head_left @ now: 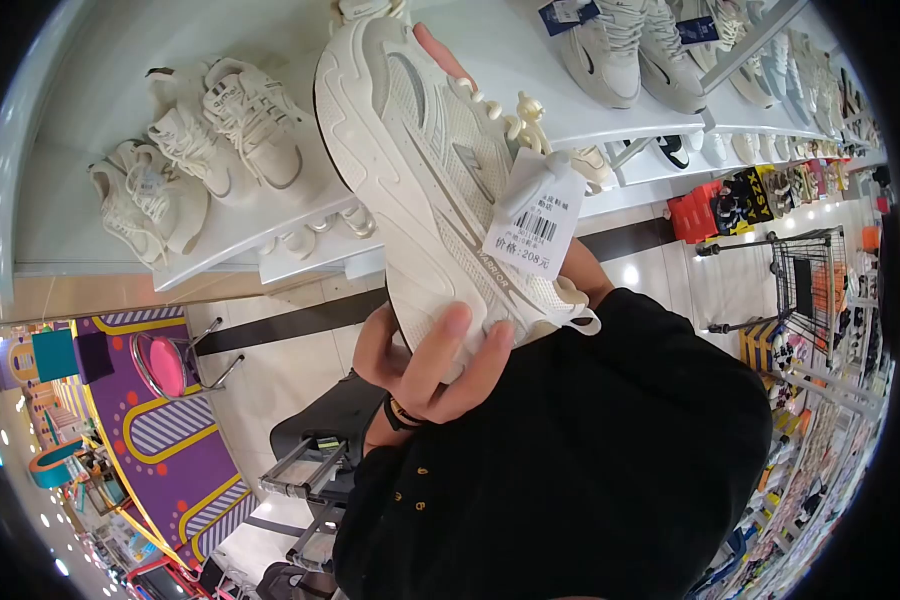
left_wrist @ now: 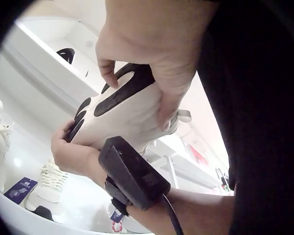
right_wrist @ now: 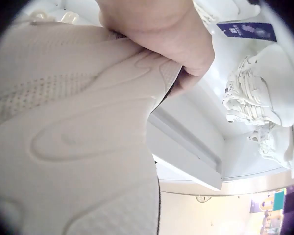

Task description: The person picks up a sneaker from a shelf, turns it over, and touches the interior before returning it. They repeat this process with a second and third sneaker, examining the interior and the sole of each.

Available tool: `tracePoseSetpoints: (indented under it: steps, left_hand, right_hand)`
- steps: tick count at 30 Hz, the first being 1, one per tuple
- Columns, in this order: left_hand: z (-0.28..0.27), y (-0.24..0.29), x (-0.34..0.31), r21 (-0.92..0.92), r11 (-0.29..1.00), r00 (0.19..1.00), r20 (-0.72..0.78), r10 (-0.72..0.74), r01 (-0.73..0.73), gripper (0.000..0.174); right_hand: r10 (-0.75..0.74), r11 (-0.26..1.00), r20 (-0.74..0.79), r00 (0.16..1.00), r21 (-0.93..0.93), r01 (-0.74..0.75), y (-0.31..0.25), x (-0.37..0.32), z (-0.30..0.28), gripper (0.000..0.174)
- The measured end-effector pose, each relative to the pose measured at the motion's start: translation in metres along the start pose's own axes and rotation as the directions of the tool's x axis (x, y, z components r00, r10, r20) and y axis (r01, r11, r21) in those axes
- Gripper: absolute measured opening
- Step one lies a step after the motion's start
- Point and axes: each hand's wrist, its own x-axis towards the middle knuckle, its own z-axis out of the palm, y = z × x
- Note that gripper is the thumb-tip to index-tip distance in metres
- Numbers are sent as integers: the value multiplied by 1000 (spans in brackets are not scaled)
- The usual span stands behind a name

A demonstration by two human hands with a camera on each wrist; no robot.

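A cream-white chunky sneaker (head_left: 400, 150) is held up before the shelves, its toe pointing up and its heel low in the head view. My left hand (head_left: 430, 370) grips the heel, fingertips on the side wall; the left wrist view shows this hand (left_wrist: 152, 44) around the heel beside black sole patches (left_wrist: 122, 93). At the toe end, my right hand (right_wrist: 161, 34) holds the shoe; in the head view only a finger (head_left: 445, 55) shows past the upper. A white price tag (head_left: 535, 220) hangs over the collar, near a small cream bear charm (head_left: 530, 120) by the laces.
White shelves (head_left: 220, 240) bear several pale sneakers (head_left: 255, 120), with another tagged pair (head_left: 620, 50) at upper right. A dark suitcase (head_left: 320, 420) stands below the left hand. A shopping cart (head_left: 805, 290) and red boxes (head_left: 695, 215) are at right, a pink-seated stool (head_left: 160, 365) at left.
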Motion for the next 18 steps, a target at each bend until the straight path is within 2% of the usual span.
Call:
tracePoseSetpoints:
  steps: [1,2,3,4,5,6,7,8,9,10,13,16,18]
  left_hand:
    - [-5,5,6,1,1000,994,107,-21,21,32]
    - [-6,8,11,7,999,977,210,-40,39,30]
    - [-1,9,10,8,999,977,209,-38,37,30]
    - [6,9,7,71,996,975,219,45,-62,41]
    - [10,11,7,130,979,964,237,124,-158,56]
    - [15,17,13,126,979,962,242,126,-160,56]
    - [21,26,22,115,992,975,219,28,-54,44]
    - [28,33,29,97,994,978,195,-68,50,33]
    - [34,38,30,82,996,979,195,-56,41,33]
    - [40,43,29,77,996,982,180,-64,51,34]
    - [52,57,34,58,998,977,206,-51,39,35]
    - [62,71,34,39,999,967,252,-26,16,34]
    - [67,80,36,28,999,964,266,-23,16,33]
  right_hand:
    - [64,995,117,991,73,-73,-6,-2,4,48]
    - [62,995,118,991,74,-71,-6,-9,11,48]
    - [-155,973,-109,982,-186,133,-1,-20,32,48]
    - [-408,847,-261,875,-466,256,0,-26,43,48]
    - [-407,849,-261,875,-463,256,-3,-27,34,48]
    - [-372,901,-111,922,-279,331,-7,-28,18,48]
    - [-366,926,51,929,-81,369,-15,-28,12,48]
    - [-379,921,49,924,-81,382,-28,-29,10,48]
    - [-197,980,43,979,2,197,-44,-31,12,48]
    - [-8,996,53,999,85,4,-58,-34,12,48]
    - [0,1000,23,1000,3,0,-84,-51,-4,48]
    - [-44,999,86,995,9,43,-105,-71,-1,46]
    - [-75,997,54,996,-1,75,-111,-85,1,45]
